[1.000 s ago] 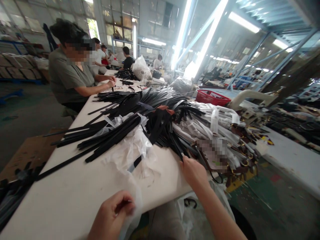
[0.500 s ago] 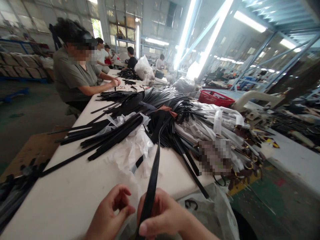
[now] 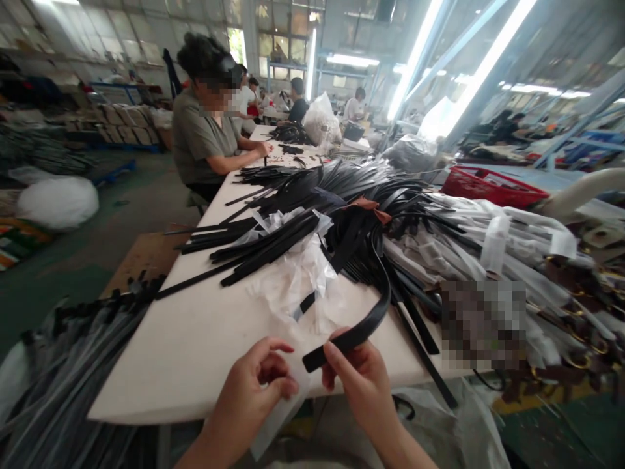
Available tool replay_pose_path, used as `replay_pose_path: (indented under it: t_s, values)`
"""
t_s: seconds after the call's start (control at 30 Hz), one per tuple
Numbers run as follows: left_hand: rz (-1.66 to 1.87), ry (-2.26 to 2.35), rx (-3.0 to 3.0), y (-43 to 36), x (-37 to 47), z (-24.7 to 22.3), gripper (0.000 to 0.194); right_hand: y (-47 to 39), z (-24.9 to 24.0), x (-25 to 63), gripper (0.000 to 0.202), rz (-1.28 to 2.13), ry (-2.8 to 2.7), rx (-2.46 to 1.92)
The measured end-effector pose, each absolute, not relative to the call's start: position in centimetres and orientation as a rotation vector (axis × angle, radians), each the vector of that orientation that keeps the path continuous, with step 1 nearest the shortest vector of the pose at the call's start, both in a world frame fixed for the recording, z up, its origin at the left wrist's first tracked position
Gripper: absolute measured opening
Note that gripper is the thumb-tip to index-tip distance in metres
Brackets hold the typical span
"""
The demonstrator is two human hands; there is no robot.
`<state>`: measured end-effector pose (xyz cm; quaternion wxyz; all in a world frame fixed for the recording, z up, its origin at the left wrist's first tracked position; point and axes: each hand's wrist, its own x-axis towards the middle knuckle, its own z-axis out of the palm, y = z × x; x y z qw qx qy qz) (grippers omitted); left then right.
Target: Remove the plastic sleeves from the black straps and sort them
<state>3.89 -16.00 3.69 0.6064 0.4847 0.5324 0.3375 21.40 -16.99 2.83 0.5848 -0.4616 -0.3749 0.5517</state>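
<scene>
My right hand (image 3: 359, 371) pinches a black strap (image 3: 367, 326) near its squared end between thumb and fingers. From there the strap curves up to the black strap bundle (image 3: 359, 241) on the table. Just left of that end is my left hand (image 3: 266, 374), loosely curled with a gap between index finger and thumb; I see nothing in it. Thin translucent plastic film (image 3: 278, 423) hangs below and behind my left hand. Crumpled white plastic wrap (image 3: 297, 273) lies beyond both hands, beside more black straps (image 3: 273, 244).
The pale tabletop (image 3: 195, 352) carries the strap piles. White-wrapped pieces (image 3: 517, 260) with brass-coloured rings crowd the right side near a red basket (image 3: 493, 185). At the far left edge, a person (image 3: 208, 130) works. More straps (image 3: 92, 365) lie beside the table at lower left.
My view has swung left. My right hand has brought the strap's end up from the lower frame edge; the strap, upright before, now bends sideways toward my left hand.
</scene>
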Motion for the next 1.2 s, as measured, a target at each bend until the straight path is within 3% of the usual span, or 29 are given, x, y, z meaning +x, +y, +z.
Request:
replay_pose_path:
  t_s: [0.83, 1.2]
  values:
    - [0.740, 1.218, 1.154, -15.5, 4.6, 3.0, 0.032, -17.5, 1.9, 22.1, 0.033, 1.402, -0.974, -1.112]
    - [0.581, 1.173, 1.260, -15.5, 4.5, 3.3, 0.041, -17.4, 1.8, 21.0, 0.037, 1.508, -1.087, -1.034]
